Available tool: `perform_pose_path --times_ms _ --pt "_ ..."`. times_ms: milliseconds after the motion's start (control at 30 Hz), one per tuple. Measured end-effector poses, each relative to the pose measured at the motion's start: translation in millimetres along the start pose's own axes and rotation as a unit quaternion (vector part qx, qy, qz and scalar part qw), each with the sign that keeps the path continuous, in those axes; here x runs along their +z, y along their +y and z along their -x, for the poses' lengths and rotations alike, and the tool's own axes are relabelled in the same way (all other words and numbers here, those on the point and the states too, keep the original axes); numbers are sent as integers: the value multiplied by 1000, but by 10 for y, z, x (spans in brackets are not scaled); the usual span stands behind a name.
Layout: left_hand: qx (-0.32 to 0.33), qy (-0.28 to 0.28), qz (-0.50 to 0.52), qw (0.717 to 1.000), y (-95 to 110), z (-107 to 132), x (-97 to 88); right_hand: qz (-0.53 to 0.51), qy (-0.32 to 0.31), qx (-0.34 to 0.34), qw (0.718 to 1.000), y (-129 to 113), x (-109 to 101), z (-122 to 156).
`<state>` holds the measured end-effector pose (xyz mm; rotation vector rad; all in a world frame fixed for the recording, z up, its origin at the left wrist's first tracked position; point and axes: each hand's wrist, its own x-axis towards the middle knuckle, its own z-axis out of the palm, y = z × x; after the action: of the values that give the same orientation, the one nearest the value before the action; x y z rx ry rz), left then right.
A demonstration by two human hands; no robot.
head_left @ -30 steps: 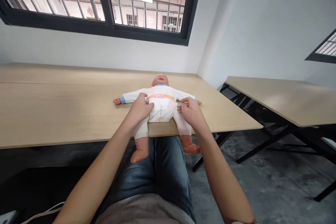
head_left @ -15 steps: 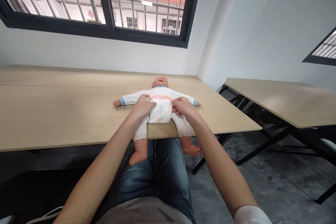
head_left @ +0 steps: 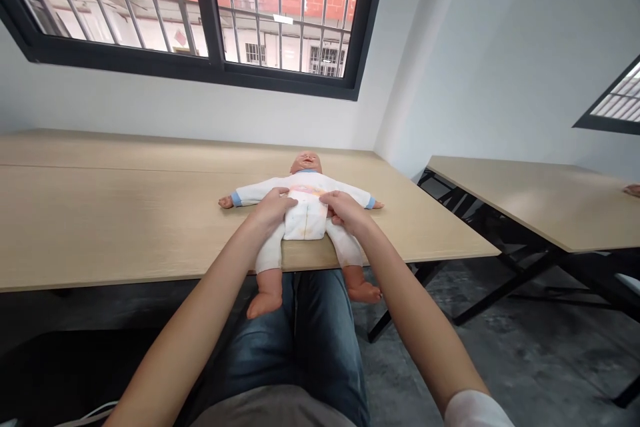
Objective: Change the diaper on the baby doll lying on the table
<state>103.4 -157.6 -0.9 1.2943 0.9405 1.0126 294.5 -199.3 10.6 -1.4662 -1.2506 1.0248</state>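
A baby doll (head_left: 270, 187) in a white suit with blue cuffs and collar lies on its back, arms spread and lower legs hanging over the table's front edge. A white diaper (head_left: 306, 221) covers its middle, with a pink and yellow band along the waist. At the diaper's left upper edge, my left hand (head_left: 273, 207) is closed, thumb lying on the front panel. My right hand (head_left: 347, 211) pinches the right upper edge. The fingers under both edges are partly hidden.
The doll lies on a light wooden table (head_left: 125, 227) below a barred window (head_left: 285, 73). Another wooden table (head_left: 510, 193) stands to the right across a gap. At the far right edge, part of another person's hand (head_left: 632, 190) shows over it.
My right hand has shifted slightly left over the diaper's upper edge. My left hand stays at its side. The view has tilted up a little, and another person's hand has appeared at far right.
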Motion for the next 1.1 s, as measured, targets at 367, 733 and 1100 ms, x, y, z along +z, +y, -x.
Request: perform_pose_path --times_ms 367,733,1100 --pt "8 104 -77 992 99 0 -594 85 126 -18 988 34 -231 -4" --pt "98 37 -141 984 -100 -133 -518 33 79 -1 996 -34 -119 147" --pt "144 -38 -219 964 -113 -119 -399 48 70 18 996 -26 -16 212"
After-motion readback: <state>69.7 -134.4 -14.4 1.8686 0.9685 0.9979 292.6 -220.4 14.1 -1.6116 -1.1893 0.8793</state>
